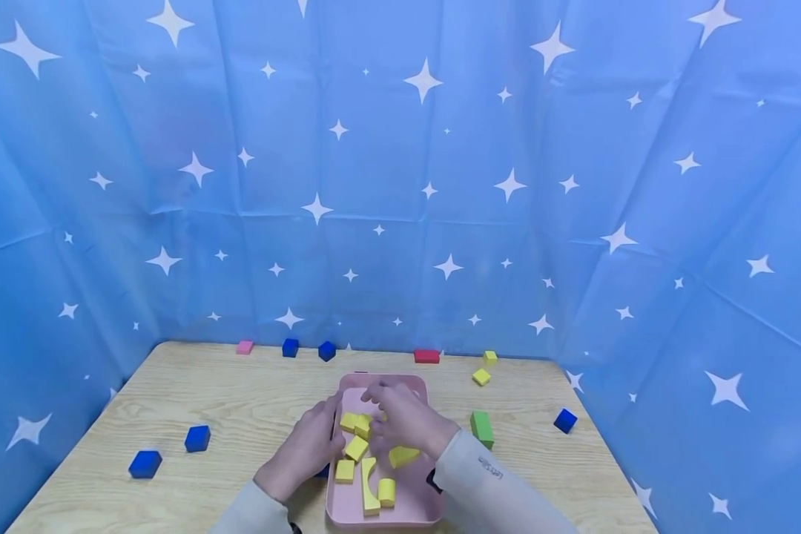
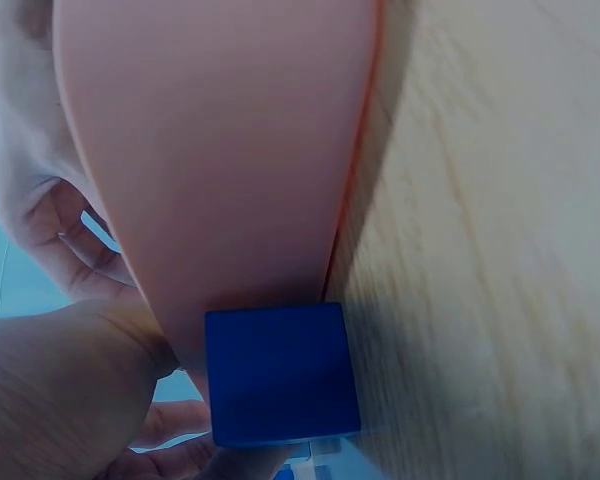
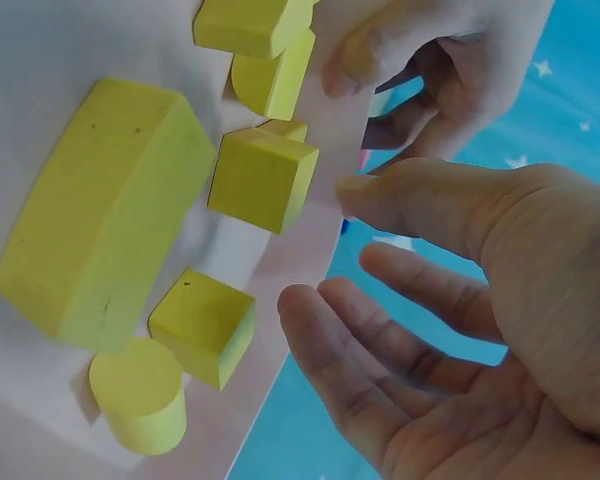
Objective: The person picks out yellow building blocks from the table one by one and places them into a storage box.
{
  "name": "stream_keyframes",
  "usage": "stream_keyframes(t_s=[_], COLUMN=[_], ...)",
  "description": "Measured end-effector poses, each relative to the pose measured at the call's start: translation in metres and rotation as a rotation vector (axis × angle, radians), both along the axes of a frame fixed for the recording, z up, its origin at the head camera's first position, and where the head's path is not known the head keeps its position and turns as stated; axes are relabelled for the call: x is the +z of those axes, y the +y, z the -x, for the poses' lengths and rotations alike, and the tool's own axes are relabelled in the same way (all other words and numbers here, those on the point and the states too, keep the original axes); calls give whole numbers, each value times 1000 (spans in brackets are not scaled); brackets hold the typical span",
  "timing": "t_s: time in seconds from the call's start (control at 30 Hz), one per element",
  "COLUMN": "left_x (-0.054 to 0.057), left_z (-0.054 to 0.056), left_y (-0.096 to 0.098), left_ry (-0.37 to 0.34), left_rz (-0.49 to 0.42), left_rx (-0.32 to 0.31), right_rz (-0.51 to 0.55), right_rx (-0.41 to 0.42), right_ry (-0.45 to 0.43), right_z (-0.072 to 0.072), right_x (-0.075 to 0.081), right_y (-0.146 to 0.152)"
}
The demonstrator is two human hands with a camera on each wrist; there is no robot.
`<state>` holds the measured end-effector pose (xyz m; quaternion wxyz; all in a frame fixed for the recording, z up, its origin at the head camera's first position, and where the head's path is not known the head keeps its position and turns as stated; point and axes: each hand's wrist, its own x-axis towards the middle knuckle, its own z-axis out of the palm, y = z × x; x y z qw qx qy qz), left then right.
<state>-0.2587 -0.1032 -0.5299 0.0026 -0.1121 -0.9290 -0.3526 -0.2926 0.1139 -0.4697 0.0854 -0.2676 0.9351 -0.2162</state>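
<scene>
A pink tray (image 1: 417,504) holds several yellow blocks: cubes (image 3: 255,180), a cylinder (image 3: 138,395), an arch-shaped block (image 1: 368,486) and a larger thick block (image 3: 100,215). My left hand (image 1: 307,449) grips the tray's left rim, its thumb inside and its fingers outside. Over the far part of the tray hovers my right hand (image 1: 403,419), fingers loosely spread, with nothing between them in the right wrist view. Close by the tray's outer left wall lies a blue block (image 2: 282,375), mostly hidden by the left hand in the head view.
Two blue blocks (image 1: 144,464) (image 1: 197,438) lie on the table's left. Along the back are a pink block (image 1: 244,347), two blue ones, a red block (image 1: 426,357) and two yellow ones (image 1: 481,377). A green block (image 1: 481,429) and a blue cube (image 1: 564,420) lie right.
</scene>
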Motion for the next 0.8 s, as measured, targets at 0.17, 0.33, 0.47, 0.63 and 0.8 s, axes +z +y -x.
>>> stream_keyframes(t_s=[0.17,0.33,0.47,0.63,0.8], left_x=[1,-1,-1,-1,-3], left_z=[-1,1,2,2,1], left_y=[0,1,0,1,3], left_ry=[-2,-10,-20,-33,-39], left_rz=[3,6,-4,1,-3], left_rx=[3,8,7,17,22], right_rz=[3,1,6,59,80], right_rx=[1,-10,-22,-38,-99], right_ry=[16,40,73,107,161], right_z=[-1,1,4,13,28], right_x=[1,1,1,-1,-5], right_y=[3,8,14,27,47])
